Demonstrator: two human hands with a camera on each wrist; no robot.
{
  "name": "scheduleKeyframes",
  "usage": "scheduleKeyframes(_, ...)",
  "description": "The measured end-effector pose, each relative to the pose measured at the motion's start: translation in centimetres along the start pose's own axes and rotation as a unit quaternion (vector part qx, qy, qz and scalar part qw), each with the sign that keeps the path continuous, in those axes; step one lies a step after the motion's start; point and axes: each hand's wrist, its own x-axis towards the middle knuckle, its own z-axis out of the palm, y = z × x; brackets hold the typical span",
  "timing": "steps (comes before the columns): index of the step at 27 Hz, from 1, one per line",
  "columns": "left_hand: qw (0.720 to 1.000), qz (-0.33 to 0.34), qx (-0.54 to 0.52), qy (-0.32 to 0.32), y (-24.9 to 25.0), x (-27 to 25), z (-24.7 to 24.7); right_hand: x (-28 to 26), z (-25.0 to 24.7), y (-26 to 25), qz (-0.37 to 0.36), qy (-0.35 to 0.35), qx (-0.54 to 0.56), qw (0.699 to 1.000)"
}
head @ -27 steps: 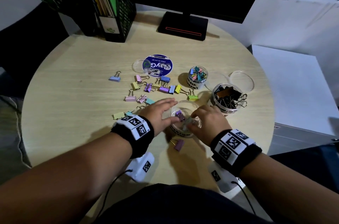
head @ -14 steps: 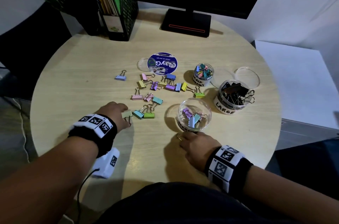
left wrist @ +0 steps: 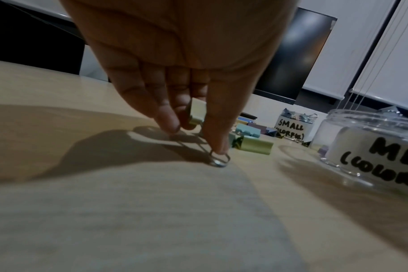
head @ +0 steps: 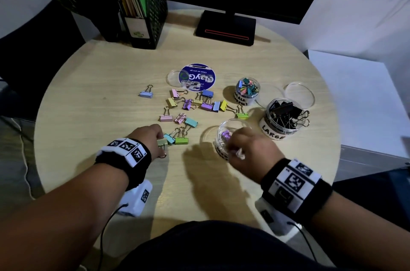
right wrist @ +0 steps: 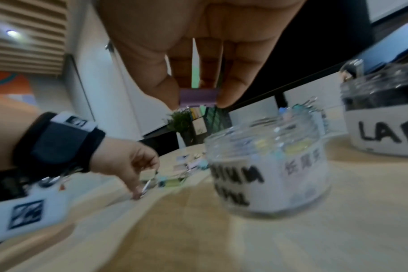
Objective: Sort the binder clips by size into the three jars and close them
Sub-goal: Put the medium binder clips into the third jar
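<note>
Loose binder clips are spread at the centre of the table, with three open jars to their right and a monitor base behind.

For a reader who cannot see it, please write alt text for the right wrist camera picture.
The right hand pinches a purple metal binder clip above an open clear plastic jar with a handwritten label holding pastel clips. At left, the left hand grips a pale yellow binder clip on the round wooden table; a jar labelled "LAR" holds black clips.
</note>
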Motion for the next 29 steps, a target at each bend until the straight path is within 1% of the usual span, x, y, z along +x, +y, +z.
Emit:
scheduleKeyframes(1, 1.0, 0.007, -0.004, 0.004, 0.2, -0.1, 0.0, 0.5, -0.4, 0.6, 0.021, 0.015, 0.005, 1.0)
scheduleKeyframes(4, 0.999, 0.03, -0.027, 0.035, 1.0, -0.6, -0.7, 1.4, -0.8, 2.9, 0.075, 0.007, -0.013, 0.997)
scheduleKeyframes(6, 0.995, 0.046, -0.068, 0.06, 2.0, -1.1, -1.7, 1.4, -0.8, 4.0, 0.108, -0.003, -0.031, 0.994)
scheduleKeyframes(7, 0.99, 0.057, -0.105, 0.073, 2.7, -1.5, -2.2, 1.3, -0.7, 4.4, 0.126, -0.02, -0.038, 0.991)
scheduleKeyframes(9, 0.972, 0.085, -0.201, 0.09, 4.6, -2.2, -2.9, 1.2, -0.5, 4.7, 0.17, -0.077, -0.036, 0.982)
scheduleKeyframes(10, 0.96, 0.106, -0.243, 0.095, 5.8, -2.5, -2.9, 1.2, -0.4, 4.7, 0.183, -0.095, -0.029, 0.978)
scheduleKeyframes(12, 0.941, 0.149, -0.292, 0.084, 8.0, -2.9, -2.6, 1.4, -0.1, 4.3, 0.182, -0.104, -0.018, 0.978)
scheduleKeyframes(14, 0.94, 0.183, -0.281, 0.067, 9.7, -3.3, -1.7, 1.7, 0.2, 3.9, 0.171, -0.112, -0.023, 0.979)
scheduleKeyframes(17, 0.955, 0.227, -0.174, 0.075, 10.8, -3.1, -0.5, 2.0, 0.4, 3.0, 0.163, -0.142, -0.036, 0.976)
scheduleKeyframes(18, 0.96, 0.232, -0.137, 0.074, 10.8, -3.0, -0.2, 2.1, 0.5, 2.8, 0.158, -0.15, -0.037, 0.975)
scheduleKeyframes(20, 0.971, 0.221, -0.077, 0.053, 10.3, -2.7, 0.1, 2.1, 0.6, 2.2, 0.147, -0.152, -0.028, 0.977)
scheduleKeyframes(22, 0.976, 0.211, -0.045, 0.03, 9.4, -2.2, 0.3, 2.4, 0.7, 2.0, 0.144, -0.148, -0.01, 0.979)
scheduleKeyframes(24, 0.976, 0.21, -0.053, 0.017, 8.7, -1.9, 0.4, 2.7, 0.7, 2.0, 0.139, -0.146, -0.002, 0.98)
scheduleKeyframes(26, 0.975, 0.21, -0.071, 0.023, 8.5, -1.8, 0.4, 3.0, 0.8, 1.8, 0.136, -0.148, 0.001, 0.98)
scheduleKeyframes(29, 0.964, 0.223, -0.136, 0.039, 7.8, -1.9, 0.5, 3.2, 0.7, 1.8, 0.132, -0.16, 0.005, 0.978)
